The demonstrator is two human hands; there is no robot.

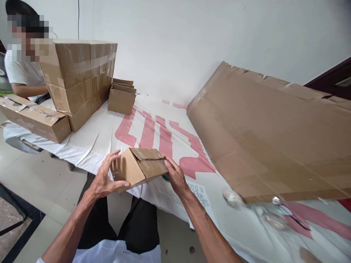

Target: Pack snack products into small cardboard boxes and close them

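Note:
A small brown cardboard box (137, 168) rests tilted at the near edge of the table, its top flaps folded closed. My left hand (105, 179) grips its left side, fingers over the top edge and thumb along the bottom. My right hand (175, 177) presses against its right end, fingers curled on the flap edge. Both hands hold the box between them.
A white cloth with red markings (153, 135) covers the table. A big flattened cardboard sheet (268, 135) leans at the right. Taped boxes (79, 80) are stacked at the left, a long box (33, 117) beside them, small open boxes (122, 96) behind. Another person (22, 69) sits at far left.

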